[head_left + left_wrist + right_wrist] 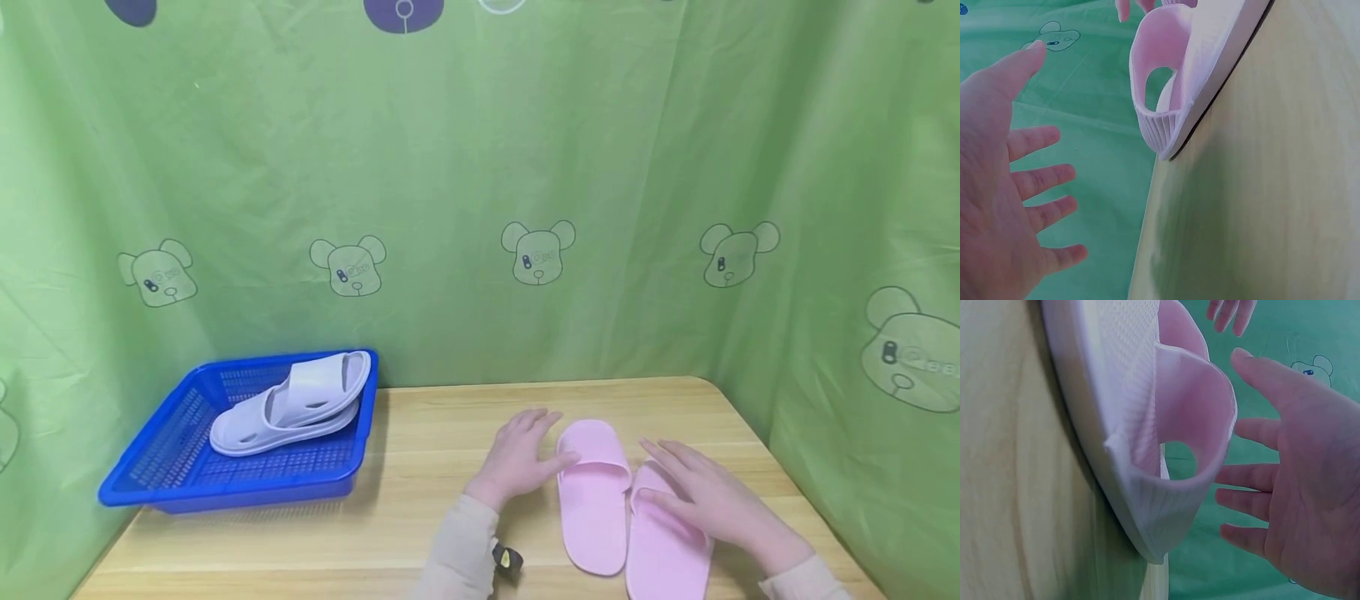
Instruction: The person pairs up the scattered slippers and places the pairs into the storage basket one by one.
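Two pink slippers lie side by side on the wooden table, toes pointing away: the left slipper [595, 521] and the right slipper [666, 560]. My left hand [521, 458] is beside the left slipper's strap, fingers spread and thumb near its edge. Over the right slipper's strap hovers my right hand [708, 496], partly hiding it. In the left wrist view, the left hand [997, 181] has its fingers extended, with a gap to the pink slipper [1163, 56]. The right wrist view shows straight fingers beside the strap [1191, 394] and nothing in the palm.
At the table's left stands a blue plastic basket [240, 492] with perforated sides. In it, a pair of pale grey slippers [318, 387] lies partly stacked. A small black object [507, 560] shows by the left sleeve. Green curtain [450, 167] surrounds the table [420, 533].
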`<state>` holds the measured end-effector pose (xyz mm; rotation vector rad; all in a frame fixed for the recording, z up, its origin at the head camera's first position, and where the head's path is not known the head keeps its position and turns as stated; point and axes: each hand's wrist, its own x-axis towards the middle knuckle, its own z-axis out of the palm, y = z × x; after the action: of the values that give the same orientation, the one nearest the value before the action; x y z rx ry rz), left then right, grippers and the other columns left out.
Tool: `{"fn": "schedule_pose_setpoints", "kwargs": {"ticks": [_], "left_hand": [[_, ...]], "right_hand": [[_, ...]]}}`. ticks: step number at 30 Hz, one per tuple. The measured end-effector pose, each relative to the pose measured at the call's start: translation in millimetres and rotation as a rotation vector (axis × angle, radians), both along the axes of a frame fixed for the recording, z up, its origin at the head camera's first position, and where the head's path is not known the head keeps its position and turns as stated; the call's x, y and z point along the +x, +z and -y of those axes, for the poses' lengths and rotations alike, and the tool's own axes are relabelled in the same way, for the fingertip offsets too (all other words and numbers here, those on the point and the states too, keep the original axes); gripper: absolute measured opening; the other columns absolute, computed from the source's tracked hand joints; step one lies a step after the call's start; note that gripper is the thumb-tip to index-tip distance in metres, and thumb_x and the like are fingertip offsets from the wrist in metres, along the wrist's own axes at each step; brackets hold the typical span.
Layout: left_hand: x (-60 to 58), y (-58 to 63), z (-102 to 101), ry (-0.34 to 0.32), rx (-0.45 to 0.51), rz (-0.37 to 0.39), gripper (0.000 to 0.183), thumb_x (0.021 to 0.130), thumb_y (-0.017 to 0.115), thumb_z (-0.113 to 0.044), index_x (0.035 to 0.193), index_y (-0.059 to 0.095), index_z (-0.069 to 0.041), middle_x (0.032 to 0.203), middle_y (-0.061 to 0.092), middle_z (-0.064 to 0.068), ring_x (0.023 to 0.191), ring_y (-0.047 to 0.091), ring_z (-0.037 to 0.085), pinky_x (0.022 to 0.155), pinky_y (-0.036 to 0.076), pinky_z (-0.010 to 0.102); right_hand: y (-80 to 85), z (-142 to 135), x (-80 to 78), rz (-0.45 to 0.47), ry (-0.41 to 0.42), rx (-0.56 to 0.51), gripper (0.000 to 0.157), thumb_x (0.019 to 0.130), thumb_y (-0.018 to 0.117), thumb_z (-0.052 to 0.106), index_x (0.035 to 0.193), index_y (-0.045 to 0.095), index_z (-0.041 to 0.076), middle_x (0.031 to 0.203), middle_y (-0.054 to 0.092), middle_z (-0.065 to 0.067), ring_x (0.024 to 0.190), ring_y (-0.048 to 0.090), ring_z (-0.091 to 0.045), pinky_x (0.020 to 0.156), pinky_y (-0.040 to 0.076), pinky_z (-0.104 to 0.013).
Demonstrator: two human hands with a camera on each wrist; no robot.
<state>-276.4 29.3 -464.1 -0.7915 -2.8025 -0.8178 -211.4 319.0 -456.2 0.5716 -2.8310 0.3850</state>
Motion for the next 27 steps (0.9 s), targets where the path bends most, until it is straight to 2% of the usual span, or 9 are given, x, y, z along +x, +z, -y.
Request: {"fn": "schedule_pose_setpoints", "kwargs": {"ticks": [6, 15, 21, 27], "left_hand": [[-1.5, -2.5, -6, 0.007, 0.035, 0.033, 0.074, 0.09, 0.049, -0.067, 0.149, 0.038, -0.026, 0.155, 0.039, 0.003, 0.145, 0.034, 0.026, 0.117, 0.028, 0.052], [-0.2, -8.3, -16, 0.019, 0.103, 0.086, 0.074, 0.087, 0.053, -0.067, 0.149, 0.038, -0.029, 0.155, 0.038, 0.0, 0.144, 0.035, 0.025, 0.117, 0.028, 0.051], [-1.2, -12.1, -24, 0.023, 0.09, 0.06, 0.075, 0.087, 0.054, -0.067, 0.148, 0.039, -0.027, 0.153, 0.042, 0.0, 0.142, 0.039, 0.023, 0.116, 0.032, 0.048], [-0.4, -14.7, -28, 0.024, 0.087, 0.087, 0.077, 0.085, 0.054, -0.069, 0.148, 0.038, -0.027, 0.154, 0.04, -0.001, 0.142, 0.038, 0.022, 0.116, 0.031, 0.048]], "right_hand": [[0.4, -1, -1.9, 0.004, -0.001, -0.003, 0.071, 0.088, 0.064, 0.051, 0.143, 0.047, 0.009, 0.138, 0.052, -0.027, 0.123, 0.049, -0.05, 0.096, 0.04, -0.069], [0.1, -2, -1.3, 0.019, -0.001, -0.002, 0.073, 0.087, 0.065, 0.052, 0.144, 0.046, 0.011, 0.131, 0.057, -0.026, 0.118, 0.054, -0.049, 0.091, 0.043, -0.067], [0.1, -3, -1.0, 0.023, -0.001, 0.006, 0.073, 0.087, 0.065, 0.052, 0.144, 0.046, 0.012, 0.13, 0.058, -0.026, 0.116, 0.055, -0.048, 0.09, 0.045, -0.067], [0.5, -3, -0.3, 0.035, -0.01, 0.012, 0.073, 0.087, 0.065, 0.054, 0.144, 0.046, 0.013, 0.13, 0.058, -0.026, 0.116, 0.055, -0.048, 0.089, 0.044, -0.067]]}}
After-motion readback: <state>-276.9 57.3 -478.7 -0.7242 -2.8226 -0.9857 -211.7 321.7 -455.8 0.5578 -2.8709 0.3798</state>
